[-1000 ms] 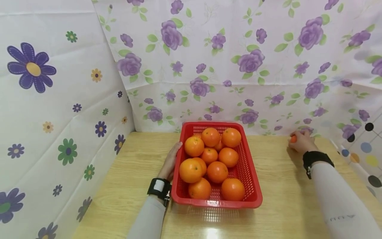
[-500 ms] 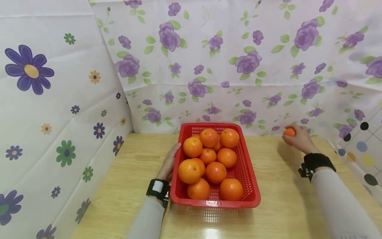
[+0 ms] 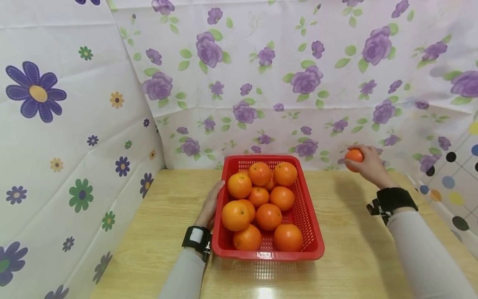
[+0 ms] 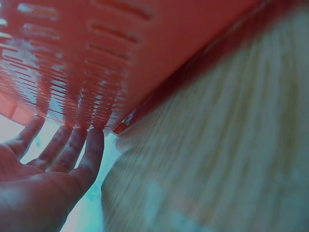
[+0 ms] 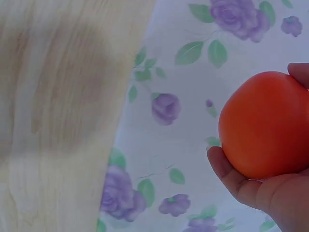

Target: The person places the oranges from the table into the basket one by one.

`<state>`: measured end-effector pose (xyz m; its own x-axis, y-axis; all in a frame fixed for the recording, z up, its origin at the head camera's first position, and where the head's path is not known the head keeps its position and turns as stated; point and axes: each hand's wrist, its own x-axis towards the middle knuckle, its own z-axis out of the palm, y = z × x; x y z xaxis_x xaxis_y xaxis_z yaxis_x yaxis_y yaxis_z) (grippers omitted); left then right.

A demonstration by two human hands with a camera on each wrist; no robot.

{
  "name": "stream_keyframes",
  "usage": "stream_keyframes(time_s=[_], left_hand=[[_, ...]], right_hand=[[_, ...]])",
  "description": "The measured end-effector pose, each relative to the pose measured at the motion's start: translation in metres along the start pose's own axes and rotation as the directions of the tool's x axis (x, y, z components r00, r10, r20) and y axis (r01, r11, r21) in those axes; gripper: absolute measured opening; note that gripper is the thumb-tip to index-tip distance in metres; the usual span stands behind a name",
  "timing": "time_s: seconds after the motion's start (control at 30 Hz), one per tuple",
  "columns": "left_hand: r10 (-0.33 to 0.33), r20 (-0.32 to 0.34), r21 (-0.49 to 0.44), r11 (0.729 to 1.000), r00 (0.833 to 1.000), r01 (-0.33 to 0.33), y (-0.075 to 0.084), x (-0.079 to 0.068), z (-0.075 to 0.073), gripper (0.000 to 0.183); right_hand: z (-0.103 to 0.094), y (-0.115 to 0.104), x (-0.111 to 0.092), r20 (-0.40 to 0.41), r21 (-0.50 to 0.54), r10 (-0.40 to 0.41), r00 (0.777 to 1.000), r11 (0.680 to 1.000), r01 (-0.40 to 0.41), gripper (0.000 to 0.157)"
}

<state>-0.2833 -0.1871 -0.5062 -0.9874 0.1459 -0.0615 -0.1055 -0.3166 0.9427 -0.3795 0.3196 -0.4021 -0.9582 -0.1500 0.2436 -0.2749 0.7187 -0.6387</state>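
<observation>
My right hand [image 3: 370, 167] grips an orange [image 3: 353, 160] above the table's far right part. Up close in the right wrist view, thumb and fingers lie round the orange [image 5: 265, 125]. A red plastic basket [image 3: 319, 245] with slotted walls stands mid-table, bearing several oranges [image 3: 269, 216]. At the basket's left side rests my left hand [image 3: 211, 205]. The left wrist view has the fingertips of the left hand [image 4: 53, 169] touching the slotted wall of the basket [image 4: 159, 43], fingers nearly straight.
The light wooden table [image 3: 347, 245] meets a floral sheet [image 3: 276, 137] at the back. Another flowered sheet [image 3: 93, 158] hangs along the left, and a dotted cloth [image 3: 463, 182] lies at the right edge.
My right hand has lifted the orange off the table and moved it up and slightly left. The left hand stays at the basket; the head view has shifted a little.
</observation>
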Motion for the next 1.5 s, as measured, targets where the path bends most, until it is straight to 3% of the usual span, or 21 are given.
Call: stream_keyframes(time_s=[0.57,0.97,1.17,1.5], left_hand=[[-0.011,0.011,0.003,1.000,1.000,0.011,0.000,0.001,-0.002,0.066],[-0.019,0.006,0.008,1.000,1.000,0.019,0.000,0.000,-0.002,0.065],[0.001,0.008,0.019,1.000,1.000,-0.001,0.000,0.000,0.000,0.066],[-0.009,0.000,-0.029,1.000,1.000,0.009,0.001,0.000,0.001,0.060]], right_hand=[[0.000,-0.041,-0.002,0.050,0.027,-0.071,0.996,0.997,0.070,0.052],[0.007,-0.098,-0.001,0.100,0.038,-0.167,0.981,0.986,0.164,0.048],[0.016,-0.129,-0.002,0.138,0.045,-0.241,0.961,0.971,0.236,0.045],[0.048,-0.171,0.000,0.252,0.106,-0.363,0.897,0.932,0.347,0.042]])
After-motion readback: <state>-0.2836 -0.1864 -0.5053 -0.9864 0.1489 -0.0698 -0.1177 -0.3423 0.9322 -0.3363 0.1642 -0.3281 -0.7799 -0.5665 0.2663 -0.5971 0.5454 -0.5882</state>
